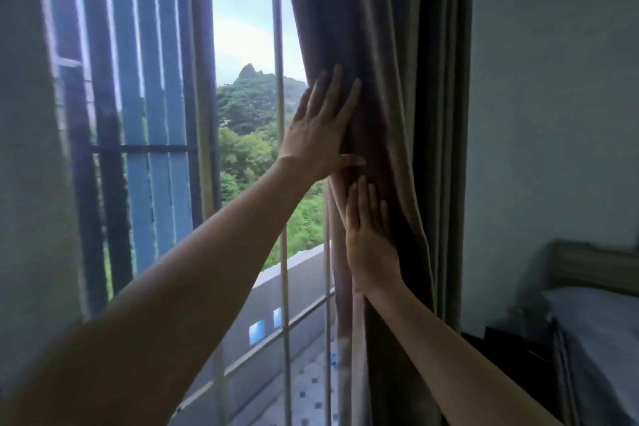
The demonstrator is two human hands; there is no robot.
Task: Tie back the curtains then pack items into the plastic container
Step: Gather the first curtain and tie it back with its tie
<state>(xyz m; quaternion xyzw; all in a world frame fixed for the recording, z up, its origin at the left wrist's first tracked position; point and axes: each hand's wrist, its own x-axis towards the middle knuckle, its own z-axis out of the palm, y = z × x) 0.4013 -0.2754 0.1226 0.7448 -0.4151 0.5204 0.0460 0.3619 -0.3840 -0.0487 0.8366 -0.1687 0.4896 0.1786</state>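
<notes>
Window: daylight enters a bedroom through a white window grille (284, 287) to the left of both hands, with a wooded hill (249, 93) and pale sky beyond.
Left hand: the left hand (321, 128) reaches out at arm's length, fingers straight and slightly spread, palm pressed flat on the window-side edge of the curtain. It grips nothing.
Right hand: the right hand (370, 239) lies just below the left, fingers straight and close together, also laid flat against the folds and holding nothing.
Curtain: the brown curtain (390, 28) hangs beneath and to the right of both hands, drawn into deep vertical folds at the wall side of the window. It is not yet tied, and no tie-back or hook can be seen.
Handling: the cloth looks soft, thick and fairly heavy, so it would likely slump and spread if released. The bundle seems best circled about where the hands now rest, sweeping every fold in from the window-side edge before a tie goes round it. A flat palm alone probably will not hold it.
Wall and bed: right of the hands stands a plain wall (553, 79), with a bed (601, 339) below it, well apart from the curtain.
Plastic container: not in view, so the packing appears not yet begun.
</notes>
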